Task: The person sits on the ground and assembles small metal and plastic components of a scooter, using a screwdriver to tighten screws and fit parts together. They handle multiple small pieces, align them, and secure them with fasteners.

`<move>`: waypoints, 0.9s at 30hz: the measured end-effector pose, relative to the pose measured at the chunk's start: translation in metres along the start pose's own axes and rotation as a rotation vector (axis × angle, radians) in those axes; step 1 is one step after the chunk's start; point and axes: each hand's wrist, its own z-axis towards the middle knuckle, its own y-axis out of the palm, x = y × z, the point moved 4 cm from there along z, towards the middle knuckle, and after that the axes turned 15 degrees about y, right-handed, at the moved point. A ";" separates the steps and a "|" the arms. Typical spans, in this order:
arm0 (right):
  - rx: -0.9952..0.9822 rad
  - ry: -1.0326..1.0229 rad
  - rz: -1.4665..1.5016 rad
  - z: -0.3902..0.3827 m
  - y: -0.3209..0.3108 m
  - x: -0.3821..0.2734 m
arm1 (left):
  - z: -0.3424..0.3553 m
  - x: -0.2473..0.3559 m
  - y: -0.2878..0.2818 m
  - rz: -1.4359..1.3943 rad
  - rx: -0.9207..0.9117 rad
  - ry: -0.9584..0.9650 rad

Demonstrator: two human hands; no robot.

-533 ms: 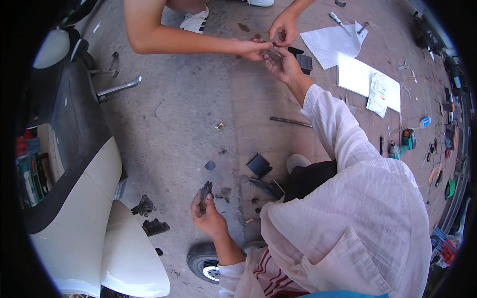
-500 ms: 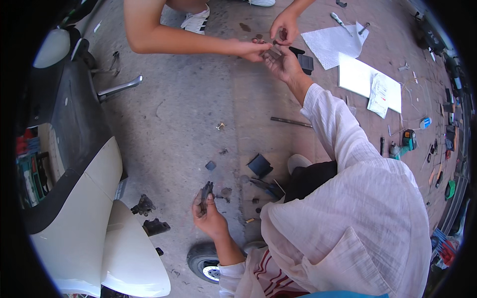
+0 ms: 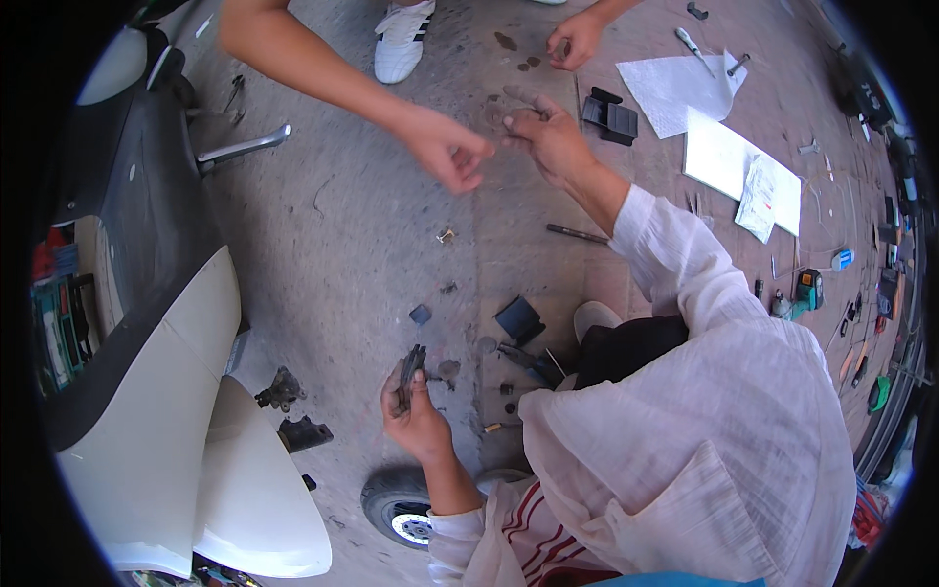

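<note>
The person in the loose white shirt (image 3: 675,430) has the left hand (image 3: 421,421) low over the grey concrete floor (image 3: 342,254), thumb and fingers pinching a bundle of slim black strip-like pieces (image 3: 413,365), their ends pointing away from the person. Just past that hand I see a small dark square pad (image 3: 421,314) and, to its right, a larger black square plastic holder (image 3: 518,321); a small wheel with a black tyre and silver disc (image 3: 386,507) lies below the wrist.

The right hand (image 3: 553,142) reaches far out ahead, its fingertips smudged with grime, thumb and forefinger a little apart, the others partly curled; whether it grips anything I can't tell from where I stand. Beside it on the floor is an open black plastic case (image 3: 610,116), and a short dark metal rod (image 3: 577,234) lies near the white sleeve.

Across from it, a co-worker's near hand (image 3: 448,155) is blurred, fingers curled, just left of the right hand. The co-worker's far hand (image 3: 577,41) hangs loosely bent farther off; what either holds I can't make out. Over to the right lie a wrinkled white sheet (image 3: 670,93) and a flat white board (image 3: 714,152) with a white packet (image 3: 758,201) on it
</note>
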 end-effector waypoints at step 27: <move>-0.556 0.244 -0.269 -0.097 0.099 0.023 | 0.006 0.025 -0.023 -0.087 0.176 0.059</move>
